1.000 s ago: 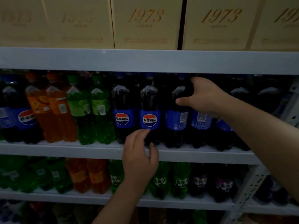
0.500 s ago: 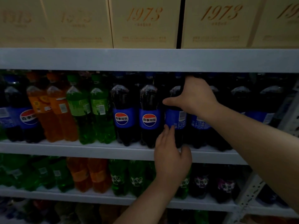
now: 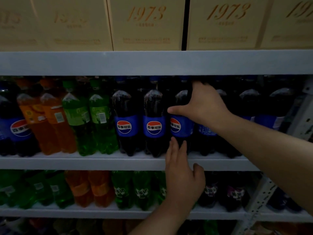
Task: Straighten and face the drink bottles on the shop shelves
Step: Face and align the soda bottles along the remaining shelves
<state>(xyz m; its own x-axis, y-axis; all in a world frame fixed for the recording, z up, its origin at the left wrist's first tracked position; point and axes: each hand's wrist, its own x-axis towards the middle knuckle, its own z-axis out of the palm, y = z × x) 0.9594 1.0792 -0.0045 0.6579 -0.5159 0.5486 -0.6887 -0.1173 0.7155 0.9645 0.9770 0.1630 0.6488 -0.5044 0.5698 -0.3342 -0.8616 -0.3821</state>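
1. The dark plastic cola bottle with blue label (image 3: 180, 122) stands upright on the grey middle shelf (image 3: 84, 162), logo turned left.
2. Right hand (image 3: 205, 106) grip wraps its shoulder; left hand (image 3: 183, 177), fingers loose, touches its base.

dim light on grey metal shelving (image 3: 152, 62).

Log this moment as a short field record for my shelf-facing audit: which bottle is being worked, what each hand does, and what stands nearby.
bottle in hand: third cola bottle in the row on the middle shelf, logo turned partly to the left
right hand: wrapped around the bottle's shoulder
left hand: fingers on the bottle's base
faced already: two cola bottles just left, logos forward
further left: green bottles, orange bottles
shelf above: cream boxes marked 1973
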